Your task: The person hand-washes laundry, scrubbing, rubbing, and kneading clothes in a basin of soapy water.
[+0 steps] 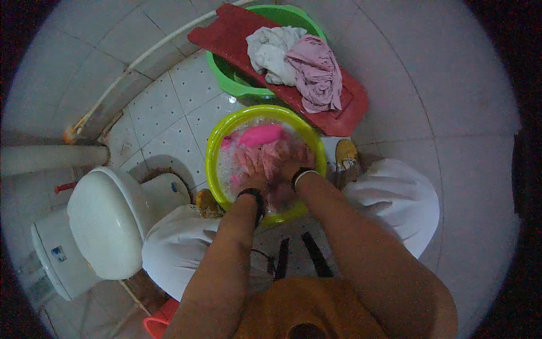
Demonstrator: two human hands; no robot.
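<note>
A yellow-green plastic basin point(211, 159) stands on the floor between my feet, with sudsy water and pink cloth point(256, 156) in it. Part of the bright pink cloth point(261, 134) bulges up at the far side. My left hand point(254, 176) lies on the pink cloth at the basin's middle, fingers pointing away from me. To its right, my right hand point(290, 165) is also down in the basin against the cloth; its fingers are blurred, so its grip cannot be made out. Dark bands circle both wrists.
Beyond the basin, a red plastic washboard point(355, 106) lies across a green tub point(220, 78), bearing a white cloth point(273, 51) and a light pink cloth point(317, 74). A white toilet point(106, 224) stands at left, with a red bucket point(159, 320) below it. A pipe point(148, 53) runs along the tiled wall.
</note>
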